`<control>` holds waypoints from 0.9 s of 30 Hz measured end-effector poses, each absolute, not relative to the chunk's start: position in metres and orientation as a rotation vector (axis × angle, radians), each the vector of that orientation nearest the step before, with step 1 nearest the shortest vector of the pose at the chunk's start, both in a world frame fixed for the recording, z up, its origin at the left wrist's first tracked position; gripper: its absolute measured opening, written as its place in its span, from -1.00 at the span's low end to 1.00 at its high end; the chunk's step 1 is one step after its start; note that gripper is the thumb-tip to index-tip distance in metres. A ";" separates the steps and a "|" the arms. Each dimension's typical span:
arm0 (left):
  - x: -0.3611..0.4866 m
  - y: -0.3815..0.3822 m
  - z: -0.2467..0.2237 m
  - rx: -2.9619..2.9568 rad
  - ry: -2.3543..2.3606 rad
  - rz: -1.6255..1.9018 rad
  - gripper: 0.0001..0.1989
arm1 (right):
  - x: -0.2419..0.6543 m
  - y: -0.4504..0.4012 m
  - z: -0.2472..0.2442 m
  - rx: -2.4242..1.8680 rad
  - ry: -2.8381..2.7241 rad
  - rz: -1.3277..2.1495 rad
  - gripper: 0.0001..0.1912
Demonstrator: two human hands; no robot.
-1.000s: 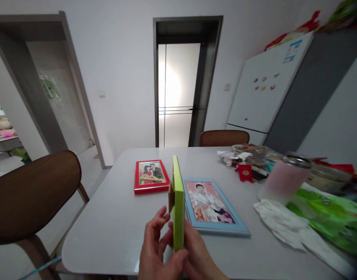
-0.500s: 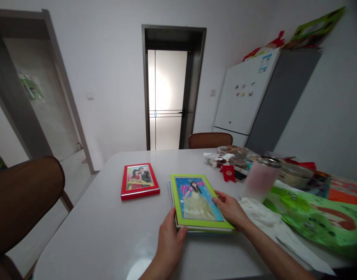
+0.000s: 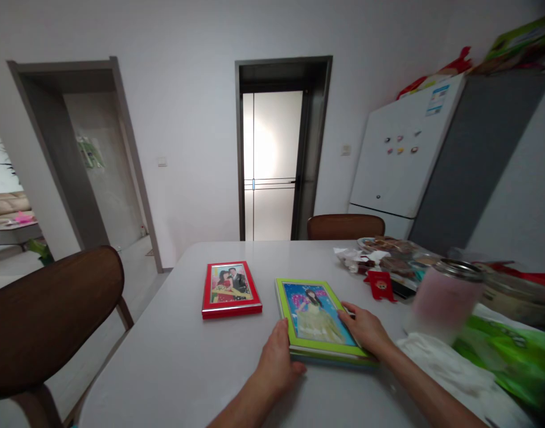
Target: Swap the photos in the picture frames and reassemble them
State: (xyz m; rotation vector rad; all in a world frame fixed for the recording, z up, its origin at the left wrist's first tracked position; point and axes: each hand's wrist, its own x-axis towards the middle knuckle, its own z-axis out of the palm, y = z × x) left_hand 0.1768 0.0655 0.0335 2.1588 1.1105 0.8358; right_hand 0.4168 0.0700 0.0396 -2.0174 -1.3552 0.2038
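Observation:
A green-framed photo of a figure in a pale yellow dress lies on the white table, with something stacked beneath it. My left hand presses against its left edge and near corner. On the right side my right hand grips the frame, thumb on top and the other fingers partly hidden. To the left, a red-framed photo of a couple lies face up, apart from both hands.
A pink bottle, white cloth, green bag, red packet and food packages crowd the right side. Brown chairs stand at the left and far edge. A fridge stands behind.
The view has swung left, so everything sits further right and lower. The stack under the green frame looks more even along its left edge, and my left thumb has come off the frame's top.

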 end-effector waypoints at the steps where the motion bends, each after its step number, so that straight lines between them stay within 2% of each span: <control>1: 0.168 0.074 0.038 2.193 1.126 0.821 -0.25 | 0.411 0.070 0.045 -1.987 -1.375 0.169 -0.63; 5: 0.116 0.108 0.053 2.244 1.385 0.842 -0.35 | 0.359 0.061 0.056 -1.783 -1.506 0.162 -0.60; 9: 0.075 0.123 0.055 2.258 1.586 0.787 -0.48 | 0.288 0.056 0.057 -1.527 -1.621 0.458 -0.58; 12: 0.064 0.110 0.050 2.314 1.578 0.767 -0.65 | 0.254 0.065 0.055 -1.555 -1.580 0.530 -0.51; 16: 0.055 0.075 0.044 2.351 1.529 0.788 -0.70 | 0.235 0.080 0.049 -1.583 -1.511 0.622 -0.40; 20: 0.042 0.040 0.040 2.318 1.499 0.826 -0.69 | 0.225 0.069 0.055 -1.562 -1.412 0.838 -0.33; 23: 0.039 0.019 0.046 2.200 1.412 0.924 -0.57 | 0.219 0.038 0.080 -1.315 -1.197 1.086 -0.33; 27: 0.048 0.002 0.067 1.658 1.058 1.166 -0.42 | 0.210 -0.010 0.117 -1.143 -1.234 1.007 -0.45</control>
